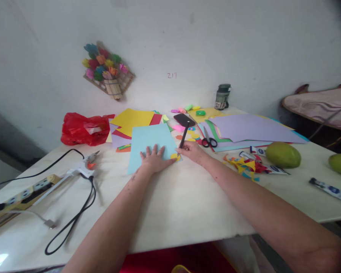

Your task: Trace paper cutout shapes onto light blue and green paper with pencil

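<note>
A light blue sheet of paper (147, 136) lies flat on the table in front of me. My left hand (153, 160) rests on it with the fingers spread, its thumb reaching a small yellow paper piece (175, 156) near the sheet's right corner. My right hand (191, 151) grips a black pen (184, 134), tip down beside that yellow piece. Whether the tip touches the paper is too small to tell. Several cut paper shapes (193, 135) and black-handled scissors (209, 140) lie beyond my right hand.
Left are a red plastic bag (85, 129), a glue gun (86, 167) with its cable and a power strip (25, 197). Coloured sheets (250, 127), paper scraps (241, 165), glue tubes (331, 189) and a green fruit (283, 154) occupy the right. A phone (184, 120) lies behind.
</note>
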A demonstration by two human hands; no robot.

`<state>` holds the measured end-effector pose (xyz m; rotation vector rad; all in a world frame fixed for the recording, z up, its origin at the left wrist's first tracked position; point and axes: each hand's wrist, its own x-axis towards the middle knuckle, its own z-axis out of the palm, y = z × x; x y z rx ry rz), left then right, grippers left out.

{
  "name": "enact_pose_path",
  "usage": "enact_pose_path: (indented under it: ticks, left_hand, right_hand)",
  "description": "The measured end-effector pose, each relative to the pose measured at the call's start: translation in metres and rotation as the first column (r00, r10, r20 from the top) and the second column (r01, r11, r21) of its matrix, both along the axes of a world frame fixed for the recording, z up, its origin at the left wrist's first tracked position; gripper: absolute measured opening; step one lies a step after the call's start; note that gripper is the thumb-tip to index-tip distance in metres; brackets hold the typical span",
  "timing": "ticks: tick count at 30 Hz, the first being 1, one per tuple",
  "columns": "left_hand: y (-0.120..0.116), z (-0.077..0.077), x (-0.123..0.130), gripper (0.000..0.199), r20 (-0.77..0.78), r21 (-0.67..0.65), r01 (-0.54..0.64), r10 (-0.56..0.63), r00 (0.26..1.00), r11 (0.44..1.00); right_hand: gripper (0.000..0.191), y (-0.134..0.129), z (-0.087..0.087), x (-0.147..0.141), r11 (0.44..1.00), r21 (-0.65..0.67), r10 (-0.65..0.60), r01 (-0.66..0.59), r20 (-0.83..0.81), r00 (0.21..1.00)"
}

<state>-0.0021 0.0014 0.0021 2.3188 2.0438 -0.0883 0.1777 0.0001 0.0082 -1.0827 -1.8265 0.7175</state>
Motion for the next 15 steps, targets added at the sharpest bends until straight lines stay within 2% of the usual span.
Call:
enact_pose_path:
  ticks: [4,9,15]
  left_hand:
    - [0.001,-0.001,0.0,0.081,0.003,0.017,0.004,-0.004,1.0,1.0]
    - [0.001,-0.001,0.0,0.083,0.018,0.019,0.006,-0.007,1.0,1.0]
    - [-0.001,0.001,0.0,0.084,0.02,0.004,0.002,-0.002,1.0,1.0]
  right_hand:
    - [0.027,0.0,-0.006,-0.002,0.991,-0.079,0.108,-0.105,0.027,0.994]
    - [0.032,0.003,-0.011,-0.001,0.991,-0.087,0.102,-0.097,0.049,0.994]
    - [0.032,0.001,-0.009,-0.001,0.994,-0.067,0.098,-0.092,0.091,0.991]
